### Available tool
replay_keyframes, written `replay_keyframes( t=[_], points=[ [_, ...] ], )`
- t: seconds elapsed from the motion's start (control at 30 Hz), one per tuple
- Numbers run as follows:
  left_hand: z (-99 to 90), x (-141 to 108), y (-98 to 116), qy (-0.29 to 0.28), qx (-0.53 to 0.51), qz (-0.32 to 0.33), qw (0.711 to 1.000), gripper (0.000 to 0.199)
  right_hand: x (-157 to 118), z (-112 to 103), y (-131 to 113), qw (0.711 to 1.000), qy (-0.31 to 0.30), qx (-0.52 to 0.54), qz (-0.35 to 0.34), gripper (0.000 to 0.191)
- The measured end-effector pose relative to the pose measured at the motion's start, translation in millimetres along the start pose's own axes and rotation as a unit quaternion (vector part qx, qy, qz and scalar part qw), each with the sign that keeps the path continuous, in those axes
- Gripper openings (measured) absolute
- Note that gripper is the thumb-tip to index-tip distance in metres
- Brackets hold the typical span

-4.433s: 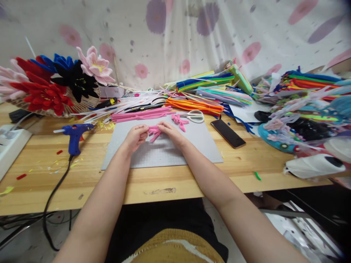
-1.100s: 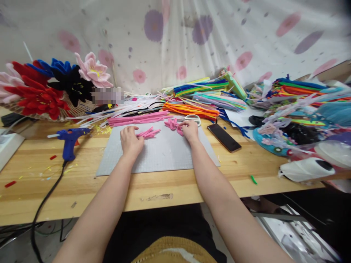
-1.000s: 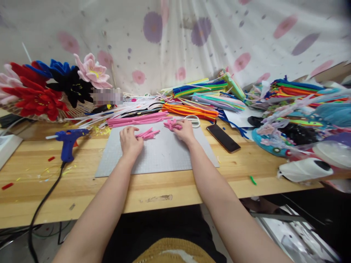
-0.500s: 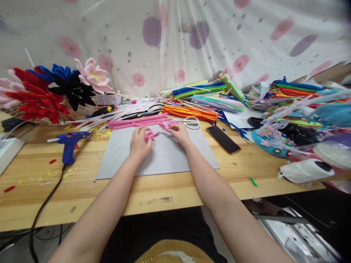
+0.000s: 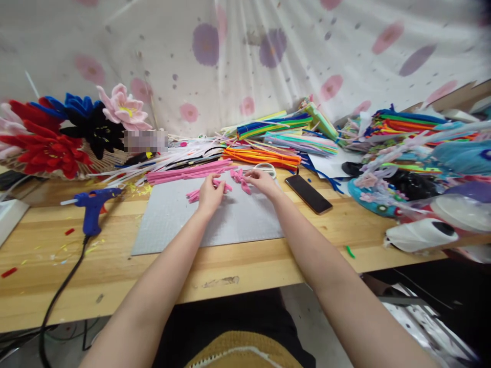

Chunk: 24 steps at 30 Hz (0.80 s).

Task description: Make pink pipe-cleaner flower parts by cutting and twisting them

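Over the grey cutting mat [image 5: 164, 220], my left hand [image 5: 212, 194] is closed on a short pink piece [image 5: 227, 187]. Beside its wrist, more short pink pieces [image 5: 193, 196] lie on the mat. My right hand [image 5: 263, 181] is at the mat's upper right, fingers bent and apart, next to a small pile of folded pink pieces [image 5: 241, 181]. Nothing can be made out between its fingers. Behind the left hand lies a bundle of long pink pipe cleaners [image 5: 187, 171].
White-handled scissors [image 5: 268, 167] lie behind my right hand, a phone [image 5: 309, 194] to its right. A blue glue gun [image 5: 92, 209] with a cord stands at left. Fuzzy flowers [image 5: 53, 148], orange stems [image 5: 263, 157] and a white roll [image 5: 420, 235] surround the work area.
My left hand has moved right, uncovering short pink pieces on the mat. My right hand has shifted slightly right, off the folded pink pieces. The view has moved a little.
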<state>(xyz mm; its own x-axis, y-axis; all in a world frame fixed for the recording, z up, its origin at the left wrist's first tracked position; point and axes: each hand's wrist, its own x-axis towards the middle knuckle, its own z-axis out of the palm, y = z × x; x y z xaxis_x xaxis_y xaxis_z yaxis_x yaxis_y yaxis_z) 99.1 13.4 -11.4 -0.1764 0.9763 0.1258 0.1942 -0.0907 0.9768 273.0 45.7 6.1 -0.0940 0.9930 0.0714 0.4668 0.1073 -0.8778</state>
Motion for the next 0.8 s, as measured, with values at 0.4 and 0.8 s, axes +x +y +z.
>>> replay_keyframes(
  t=[0.4,0.8],
  points=[
    [10.1,10,-7,-0.022,-0.122,-0.039,0.991,0.019,-5,17,23,0.990,-0.054,0.118,-0.048,0.018],
    [13.1,6,-11,-0.030,-0.108,-0.010,0.994,0.025,-20,7,0,0.964,-0.170,0.196,0.056,0.006]
  ],
)
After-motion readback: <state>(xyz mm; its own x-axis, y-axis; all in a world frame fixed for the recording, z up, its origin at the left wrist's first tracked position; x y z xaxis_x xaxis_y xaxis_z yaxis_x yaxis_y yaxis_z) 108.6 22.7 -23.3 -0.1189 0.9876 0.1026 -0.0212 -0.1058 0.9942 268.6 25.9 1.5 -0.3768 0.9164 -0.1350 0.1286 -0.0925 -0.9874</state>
